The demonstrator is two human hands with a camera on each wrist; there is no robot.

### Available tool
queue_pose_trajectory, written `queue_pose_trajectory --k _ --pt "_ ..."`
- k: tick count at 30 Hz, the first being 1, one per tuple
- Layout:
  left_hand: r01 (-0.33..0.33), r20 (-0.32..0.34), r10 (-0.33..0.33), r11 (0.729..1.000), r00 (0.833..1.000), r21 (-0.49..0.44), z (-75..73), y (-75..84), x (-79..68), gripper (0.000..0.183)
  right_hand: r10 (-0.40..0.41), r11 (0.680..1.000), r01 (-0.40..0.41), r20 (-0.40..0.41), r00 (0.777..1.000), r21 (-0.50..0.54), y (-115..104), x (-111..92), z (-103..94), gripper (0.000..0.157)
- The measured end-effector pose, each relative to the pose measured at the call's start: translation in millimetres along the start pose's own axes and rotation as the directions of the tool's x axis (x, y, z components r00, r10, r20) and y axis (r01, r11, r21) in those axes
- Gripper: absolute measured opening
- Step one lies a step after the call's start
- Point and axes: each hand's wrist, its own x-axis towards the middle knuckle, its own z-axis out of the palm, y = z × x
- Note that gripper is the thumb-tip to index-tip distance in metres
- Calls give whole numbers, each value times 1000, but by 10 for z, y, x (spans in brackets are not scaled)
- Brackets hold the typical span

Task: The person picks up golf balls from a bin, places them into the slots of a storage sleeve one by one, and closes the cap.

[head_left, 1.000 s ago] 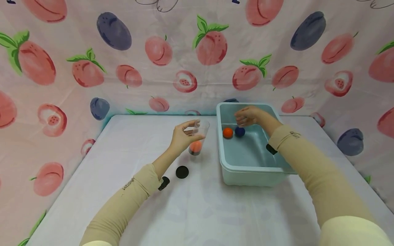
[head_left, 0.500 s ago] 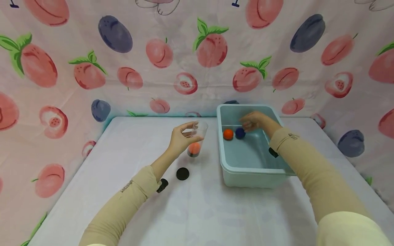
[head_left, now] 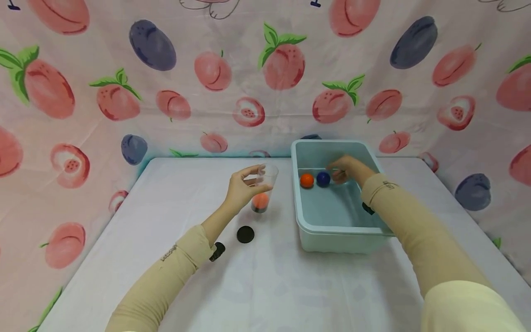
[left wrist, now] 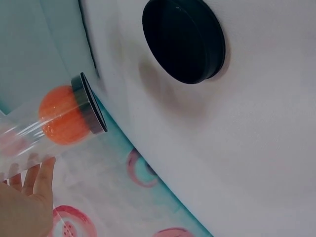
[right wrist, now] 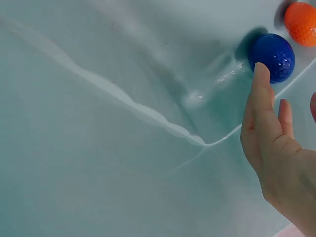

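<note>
A clear plastic tube [head_left: 267, 177] with a black base stands a little tilted, gripped by my left hand [head_left: 242, 191]. Inside its lower end sits an orange ball [left wrist: 64, 115]. My right hand [head_left: 346, 170] is down in the pale blue bin [head_left: 327, 228], holding nothing. In the right wrist view its fingers [right wrist: 261, 106] reach to the blue golf ball [right wrist: 271, 58]; whether the fingertip touches it, I cannot tell. Beside that ball lies an orange golf ball [right wrist: 300, 23]. Both loose balls rest on the bin's floor near its left wall.
A round black cap [head_left: 245, 234] lies on the white-covered table [head_left: 265, 286], in front of the tube. The bin stands to the right of the tube. A fruit-print cloth [head_left: 249, 69] hangs behind the table and at its sides.
My right hand has lowered into the bin and shifted slightly right, now beside the blue golf ball. The left hand keeps its grip on the tube, with a slight drift left.
</note>
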Motion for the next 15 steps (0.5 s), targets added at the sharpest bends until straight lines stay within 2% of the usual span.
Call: queue_pose_trajectory --k 2,6,7,8,10,12,15 --pt "3 4 -3 1000 1000 -5 -2 -12 -5 53 9 1000 -9 -23 1000 -3 -22 -201 94 54" --pt "14 12 -14 1000 1000 -13 7 -28 -3 54 15 999 -19 -90 996 -44 -202 -1033 414 57" --pt "15 11 -15 1000 1000 -13 9 -31 -3 54 6 997 -15 -132 991 -71 -246 -1204 506 60" --pt "15 9 -15 1000 1000 -14 9 -34 -1 55 3 997 -14 -134 991 -82 -271 -1281 537 60" --pt "17 2 -17 1000 1000 -12 4 -39 0 54 12 996 -23 -124 992 -86 -286 -1271 541 64" --pt "19 -8 -19 1000 1000 -11 -4 -46 -2 54 18 998 -23 -75 997 -66 -211 -956 417 65" --pt "21 -10 -21 1000 1000 -17 -6 -57 -4 53 32 996 -37 -59 998 -85 -118 -591 329 67"
